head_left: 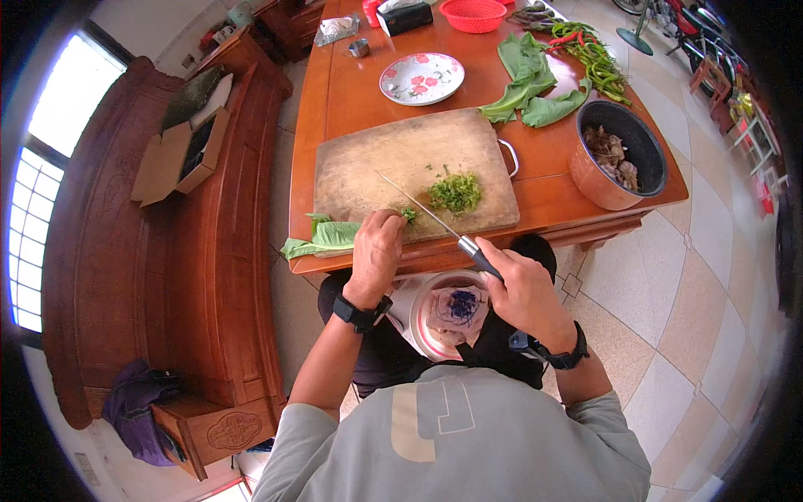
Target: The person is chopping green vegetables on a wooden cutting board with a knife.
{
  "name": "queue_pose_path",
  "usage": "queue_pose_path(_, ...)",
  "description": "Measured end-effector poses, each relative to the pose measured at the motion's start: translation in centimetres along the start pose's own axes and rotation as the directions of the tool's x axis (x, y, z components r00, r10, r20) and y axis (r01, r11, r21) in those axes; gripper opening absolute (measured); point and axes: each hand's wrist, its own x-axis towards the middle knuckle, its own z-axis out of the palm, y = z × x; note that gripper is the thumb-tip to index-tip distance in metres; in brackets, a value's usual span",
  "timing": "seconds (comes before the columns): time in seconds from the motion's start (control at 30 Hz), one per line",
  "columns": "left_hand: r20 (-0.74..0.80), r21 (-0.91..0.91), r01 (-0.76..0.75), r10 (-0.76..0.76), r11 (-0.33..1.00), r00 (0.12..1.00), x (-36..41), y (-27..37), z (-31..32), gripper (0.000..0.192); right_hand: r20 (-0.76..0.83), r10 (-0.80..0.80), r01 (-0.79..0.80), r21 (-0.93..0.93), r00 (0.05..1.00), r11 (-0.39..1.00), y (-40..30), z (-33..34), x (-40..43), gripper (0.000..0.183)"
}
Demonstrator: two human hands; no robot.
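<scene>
My right hand [526, 290] grips the dark handle of a kitchen knife [433, 216], whose blade points up and left over the wooden cutting board [376, 157]. At the board's near left edge, my left hand [379, 246] is curled around a bunch of leafy greens [332, 235]. The broad leaf ends stick out left past the board, and a small cut end [409, 215] shows beyond my fingertips. To the right of the blade lies a pile of finely chopped greens [456, 192]. My fingers hide the middle of the bunch.
A floral plate [421, 79] stands behind the board. Loose green leaves [521, 78], green and red chili peppers [593, 53] and a red basket [473, 14] lie farther back. At right, a pot [602, 182] holds garlic bulbs [618, 160]. Between my knees is a bin [421, 314].
</scene>
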Motion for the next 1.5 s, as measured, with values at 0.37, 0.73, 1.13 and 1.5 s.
queue_pose_path(0.37,-0.094,-0.082,-0.003,-0.005,0.997,0.996,-0.3,-0.1,0.3,0.014,0.057,0.024,-0.026,0.030,0.998,0.999,-0.2,1.1,-0.2,0.049)
queue_pose_path(0.73,-0.035,-0.036,-0.019,0.017,0.999,0.999,0.2,0.1,0.4,0.007,0.060,0.011,-0.009,-0.040,0.998,0.999,-1.2,-1.4,-1.0,0.049)
queue_pose_path(1.13,-0.012,-0.019,-0.003,0.003,1.000,1.000,0.3,0.2,0.3,0.005,0.118,-0.018,0.043,-0.216,0.993,0.975,-2.7,-2.2,-1.9,0.051)
queue_pose_path(1.5,-0.001,0.001,-0.016,0.016,1.000,1.000,0.3,0.2,0.2,0.007,0.092,-0.053,0.068,-0.174,0.994,0.982,-2.1,-0.9,-0.7,0.053)
